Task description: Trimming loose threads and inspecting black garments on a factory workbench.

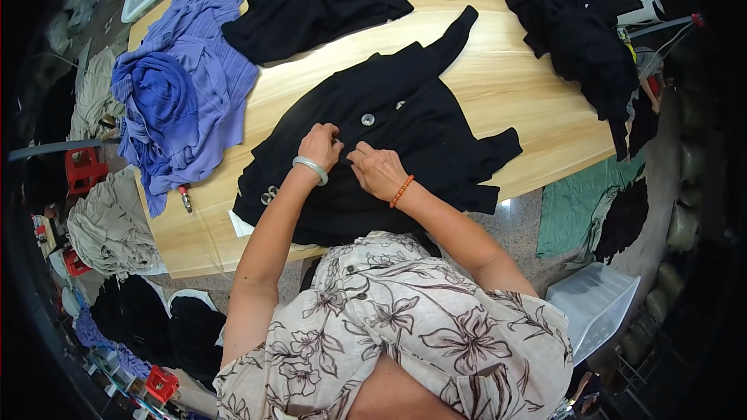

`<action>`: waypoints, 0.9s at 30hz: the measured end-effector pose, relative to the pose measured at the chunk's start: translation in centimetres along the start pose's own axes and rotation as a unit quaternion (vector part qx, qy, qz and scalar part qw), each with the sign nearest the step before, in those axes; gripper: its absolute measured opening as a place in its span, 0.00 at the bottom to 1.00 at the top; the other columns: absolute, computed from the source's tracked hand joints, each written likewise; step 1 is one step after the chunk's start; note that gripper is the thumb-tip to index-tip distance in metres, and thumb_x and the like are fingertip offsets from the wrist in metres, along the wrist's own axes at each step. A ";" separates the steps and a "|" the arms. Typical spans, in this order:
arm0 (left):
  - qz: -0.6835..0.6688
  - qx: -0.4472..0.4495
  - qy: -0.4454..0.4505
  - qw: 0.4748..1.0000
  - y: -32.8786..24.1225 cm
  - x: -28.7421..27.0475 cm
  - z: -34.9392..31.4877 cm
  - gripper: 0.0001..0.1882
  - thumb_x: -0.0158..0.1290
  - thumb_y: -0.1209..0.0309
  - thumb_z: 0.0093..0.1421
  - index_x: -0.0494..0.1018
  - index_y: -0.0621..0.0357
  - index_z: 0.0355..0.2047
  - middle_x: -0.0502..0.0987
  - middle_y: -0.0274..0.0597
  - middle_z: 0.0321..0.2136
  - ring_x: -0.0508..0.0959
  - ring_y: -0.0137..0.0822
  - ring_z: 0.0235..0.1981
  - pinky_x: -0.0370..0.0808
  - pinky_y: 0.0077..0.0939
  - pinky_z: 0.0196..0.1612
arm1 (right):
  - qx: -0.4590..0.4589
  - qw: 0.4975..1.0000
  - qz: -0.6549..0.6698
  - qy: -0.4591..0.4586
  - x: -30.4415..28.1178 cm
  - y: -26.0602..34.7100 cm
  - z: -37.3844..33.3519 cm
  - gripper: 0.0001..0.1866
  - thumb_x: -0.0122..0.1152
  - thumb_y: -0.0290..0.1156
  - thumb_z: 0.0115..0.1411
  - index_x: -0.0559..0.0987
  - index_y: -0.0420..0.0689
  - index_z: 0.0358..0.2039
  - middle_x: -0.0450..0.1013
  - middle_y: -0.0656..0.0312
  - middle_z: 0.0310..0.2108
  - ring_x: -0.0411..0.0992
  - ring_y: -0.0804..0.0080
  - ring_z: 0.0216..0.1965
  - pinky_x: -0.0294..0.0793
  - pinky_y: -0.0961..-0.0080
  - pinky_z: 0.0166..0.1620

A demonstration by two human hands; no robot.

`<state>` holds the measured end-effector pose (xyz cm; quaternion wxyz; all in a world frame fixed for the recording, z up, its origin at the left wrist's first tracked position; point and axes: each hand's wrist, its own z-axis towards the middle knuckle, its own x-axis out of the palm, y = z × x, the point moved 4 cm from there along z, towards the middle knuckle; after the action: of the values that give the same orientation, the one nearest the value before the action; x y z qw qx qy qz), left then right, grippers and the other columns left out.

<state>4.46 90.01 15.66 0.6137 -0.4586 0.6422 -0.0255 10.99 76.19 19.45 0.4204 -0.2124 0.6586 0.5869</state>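
Observation:
A black knit cardigan [420,140] lies spread on the wooden table in front of me, its sleeves reaching to the right. A large round button [368,119] shows on its front, with another button [401,106] farther up and more buttons [269,196] at the lower left. Both hands are at the front of the garment, close together. My left hand [320,146], with a pale bangle at the wrist, has its fingers curled on the knit. My right hand [379,171], below a beaded bracelet, pinches the cloth beside it. The fingertips partly hide what lies between them.
A heap of blue-violet knitwear [187,85] covers the table's left side. Folded black garments [327,8] lie at the back, and a black pile [576,39] hangs over the right edge. A small red-tipped tool [185,199] is near the left edge. A clear plastic bin [595,303] stands lower right.

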 end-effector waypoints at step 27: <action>-0.364 0.039 0.049 0.929 -1.0 0.5 -5.9 0.17 0.63 0.64 0.49 0.80 0.64 0.35 0.81 0.42 0.28 0.79 0.28 0.28 0.75 0.23 0.33 | -0.090 0.992 0.063 0.062 -2.0 0.3 0.0 0.15 0.56 0.22 0.53 0.75 0.38 0.43 0.71 0.48 0.32 0.72 0.47 0.34 0.73 0.60 0.37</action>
<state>0.36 85.99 17.32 0.5475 -0.6351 0.4587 -0.2941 11.86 75.81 21.25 0.3202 -0.2432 0.6399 0.6549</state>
